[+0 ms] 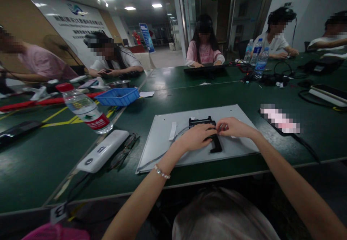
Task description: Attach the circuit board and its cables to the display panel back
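A black plastic bracket-like frame (217, 146) lies on a pale grey board (158, 133) in front of me. My left hand (199, 137) lies across the middle of the frame, its fingers and thumb holding it and hiding much of it. At the frame's right side, my right hand (234, 127) has its fingertips pinched together close to the left fingertips. Whatever sits in that pinch is too small to make out. A thin grey cable (154, 159) runs over the board and passes under my left hand. White paper strips, one of them left of the frame (172, 131), lie on the board.
Left of the board are a white power bank (104, 151), eyeglasses (123, 151), a tilted-looking water bottle (86, 110) and a blue tray (119, 96). A phone (280, 120) with a cable lies to the right. Several people sit around the green table (173, 91).
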The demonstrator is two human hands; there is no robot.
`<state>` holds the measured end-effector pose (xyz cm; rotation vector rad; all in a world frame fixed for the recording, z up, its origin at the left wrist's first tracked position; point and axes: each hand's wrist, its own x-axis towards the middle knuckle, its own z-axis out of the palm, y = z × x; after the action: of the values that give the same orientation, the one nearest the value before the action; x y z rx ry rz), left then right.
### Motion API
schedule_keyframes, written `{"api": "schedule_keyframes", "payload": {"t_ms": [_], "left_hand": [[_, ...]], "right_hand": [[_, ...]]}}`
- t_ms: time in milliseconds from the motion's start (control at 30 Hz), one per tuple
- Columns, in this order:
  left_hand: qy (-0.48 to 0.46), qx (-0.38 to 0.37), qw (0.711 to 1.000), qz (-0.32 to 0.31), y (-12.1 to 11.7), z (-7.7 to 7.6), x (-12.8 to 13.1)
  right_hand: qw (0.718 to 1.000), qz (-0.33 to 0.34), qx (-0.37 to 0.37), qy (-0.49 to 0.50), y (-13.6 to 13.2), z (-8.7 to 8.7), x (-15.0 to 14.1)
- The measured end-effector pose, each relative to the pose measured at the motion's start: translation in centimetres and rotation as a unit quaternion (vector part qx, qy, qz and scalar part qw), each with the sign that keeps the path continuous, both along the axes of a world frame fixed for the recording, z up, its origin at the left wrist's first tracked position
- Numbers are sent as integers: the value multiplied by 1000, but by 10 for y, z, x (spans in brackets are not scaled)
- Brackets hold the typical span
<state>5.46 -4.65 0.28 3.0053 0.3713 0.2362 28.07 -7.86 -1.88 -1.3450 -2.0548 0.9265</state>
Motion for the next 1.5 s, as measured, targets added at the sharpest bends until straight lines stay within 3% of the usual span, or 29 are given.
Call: {"api": "schedule_keyframes", "payload": {"t_ms": [167,300,400,467,633,867,1167,1500], "left_hand": [[-24,-32,999,11,9,10,-5],[-26,-7,991,128,42,25,-15],[45,20,977,210,70,28,-17],[92,14,968,231,84,26,-14],[123,-8,965,231,96,22,-5],[117,-19,962,247,98,29,-4],[130,-22,943,307,102,23,9],[180,-94,929,310,118,28,14]], "right_hand": [[999,-23,7,-23,2,-3,0],[999,-29,16,-13,4,-4,2],[998,-64,18,4,5,-6,9],[996,-91,9,3,6,-8,15],[991,-125,-6,-47,9,-11,24],[984,-149,23,-91,10,-9,27],[982,-148,39,-110,9,-9,29],[982,-146,46,-113,8,-4,27]]}}
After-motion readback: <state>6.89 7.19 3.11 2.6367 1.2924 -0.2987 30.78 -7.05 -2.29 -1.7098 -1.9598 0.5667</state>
